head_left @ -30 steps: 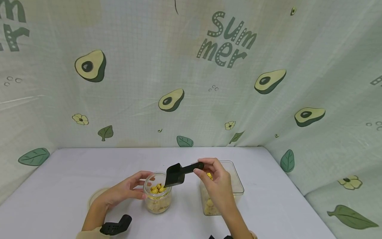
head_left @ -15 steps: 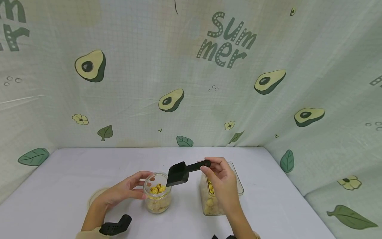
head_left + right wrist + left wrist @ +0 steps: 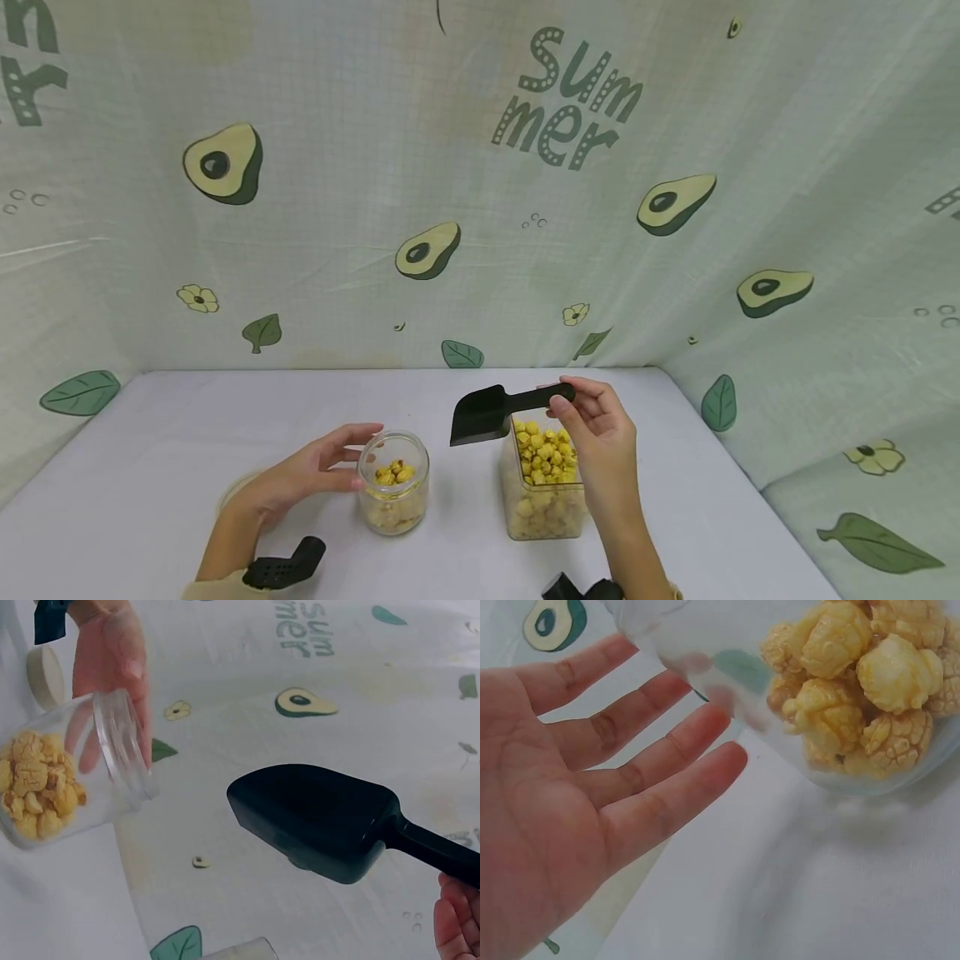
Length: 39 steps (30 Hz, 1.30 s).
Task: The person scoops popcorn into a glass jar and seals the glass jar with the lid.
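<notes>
My right hand (image 3: pixel 602 437) pinches the handle of a black scoop (image 3: pixel 482 415), raised above the table beside the square container (image 3: pixel 543 515). No popcorn shows in the scoop's bowl. That clear container, full of yellow popcorn (image 3: pixel 542 452), stands below and is partly covered by the hand. Left of it is a round glass jar (image 3: pixel 417 497) with some popcorn (image 3: pixel 41 784) in its lower part. Spread along the jar's left side are the straight, relaxed fingers of my left hand (image 3: pixel 311 468), fingertips right at the glass.
A round pale lid (image 3: pixel 46 677) lies on the table left of the jar, mostly behind my left forearm in the head view. The white table (image 3: pixel 697 517) ends at a hanging sheet (image 3: pixel 322 250) printed with avocados and leaves. Black devices sit on both wrists.
The scoop has moved right and up, away from the jar's rim to beside the square container, uncovering more of that container's popcorn. My left hand and the jar stay nearly still.
</notes>
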Motion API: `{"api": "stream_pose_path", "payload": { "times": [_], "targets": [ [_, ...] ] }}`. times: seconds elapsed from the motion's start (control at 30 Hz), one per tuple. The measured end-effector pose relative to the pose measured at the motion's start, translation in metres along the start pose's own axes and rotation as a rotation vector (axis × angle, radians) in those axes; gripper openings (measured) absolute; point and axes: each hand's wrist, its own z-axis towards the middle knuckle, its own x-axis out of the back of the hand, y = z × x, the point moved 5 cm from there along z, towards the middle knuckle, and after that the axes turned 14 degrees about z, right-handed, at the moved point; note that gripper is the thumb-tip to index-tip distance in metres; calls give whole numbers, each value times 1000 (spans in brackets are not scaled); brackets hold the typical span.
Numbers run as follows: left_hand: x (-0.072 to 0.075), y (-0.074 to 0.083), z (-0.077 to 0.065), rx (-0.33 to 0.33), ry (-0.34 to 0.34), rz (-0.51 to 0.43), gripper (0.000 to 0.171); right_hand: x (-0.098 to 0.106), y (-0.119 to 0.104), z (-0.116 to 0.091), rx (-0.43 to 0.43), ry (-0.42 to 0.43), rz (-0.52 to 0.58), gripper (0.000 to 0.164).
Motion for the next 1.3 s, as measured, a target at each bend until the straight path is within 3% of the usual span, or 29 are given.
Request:
{"api": "stream_pose_path", "payload": {
  "times": [0.27,0.57,0.63,0.8,1.07,1.3],
  "targets": [
    [7,11,-1,28,137,54,54,14,-10,5,60,56,57,27],
    [11,42,-6,-66,251,44,51,27,-17,9,95,118,87,27],
    [10,51,-7,-117,272,33,50,30,-19,10,114,127,104,26],
    [2,72,-7,-244,300,3,49,38,-23,11,160,151,122,26],
    [-20,92,-1,-290,310,-24,57,50,-28,12,185,215,45,27],
    [-44,106,9,-359,289,-59,59,55,-32,12,236,207,-34,29]
  ]
}}
